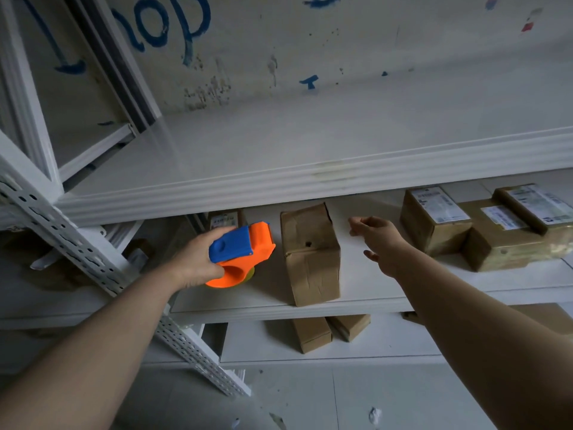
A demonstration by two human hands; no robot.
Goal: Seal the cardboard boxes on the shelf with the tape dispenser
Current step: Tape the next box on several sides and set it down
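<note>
My left hand (193,262) grips an orange and blue tape dispenser (242,252) over the left part of the middle shelf (387,287). Just right of it lies a dented brown cardboard box (311,256), lengthwise on the shelf. My right hand (376,240) hovers right of that box with loosely curled fingers, holding nothing and not touching it. Further right stand labelled boxes wrapped in tape (434,221), (511,240). A small labelled box (224,220) sits behind the dispenser, partly hidden.
The upper shelf board (279,187) overhangs the boxes from above. A perforated white upright (71,246) slants down at the left. Two narrow brown boxes (328,332) lie on the lower shelf. Crumpled cardboard sits in the left bay (46,274).
</note>
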